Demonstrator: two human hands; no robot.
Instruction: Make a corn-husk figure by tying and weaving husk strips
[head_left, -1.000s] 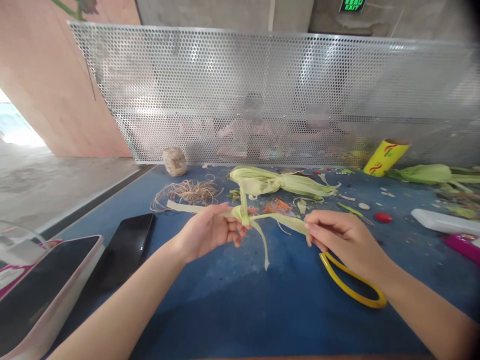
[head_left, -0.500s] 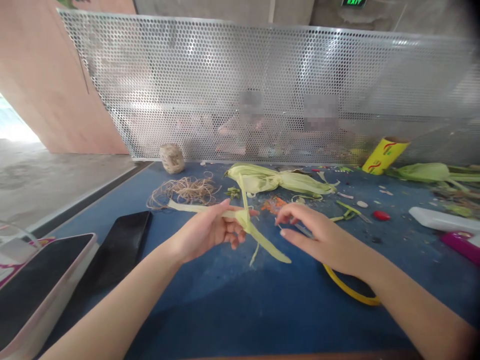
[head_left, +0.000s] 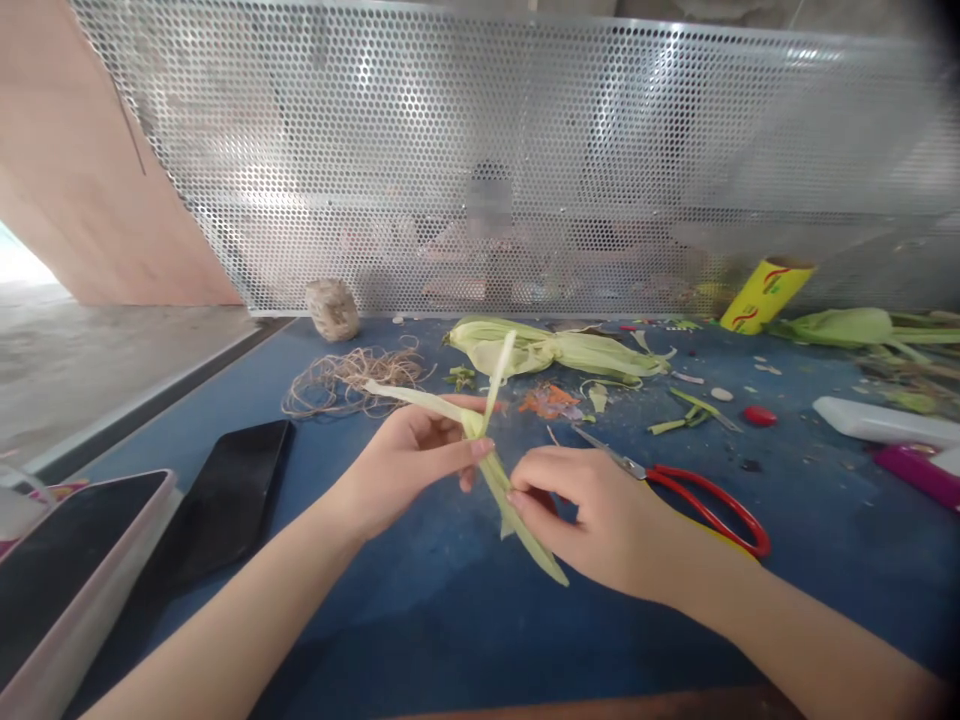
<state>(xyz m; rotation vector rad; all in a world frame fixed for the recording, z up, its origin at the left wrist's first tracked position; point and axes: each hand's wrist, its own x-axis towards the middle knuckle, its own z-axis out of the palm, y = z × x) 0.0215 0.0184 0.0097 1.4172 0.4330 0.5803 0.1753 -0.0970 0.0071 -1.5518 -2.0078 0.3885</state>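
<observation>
Grips closed: L hand [head_left: 409, 455] pinches husk strips [head_left: 420, 398] at crossing, R hand [head_left: 600, 520] lower end; scissors [head_left: 637, 468] beside.

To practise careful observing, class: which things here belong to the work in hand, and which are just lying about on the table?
In the work:
- left hand and right hand, both pinching
- knotted husk strips

Lying about on the blue table:
- red scissors
- black phone
- loose twine
- husk bundle
- yellow roll

Right hand [head_left: 600, 520] hides part of husk strip [head_left: 537, 547].
</observation>
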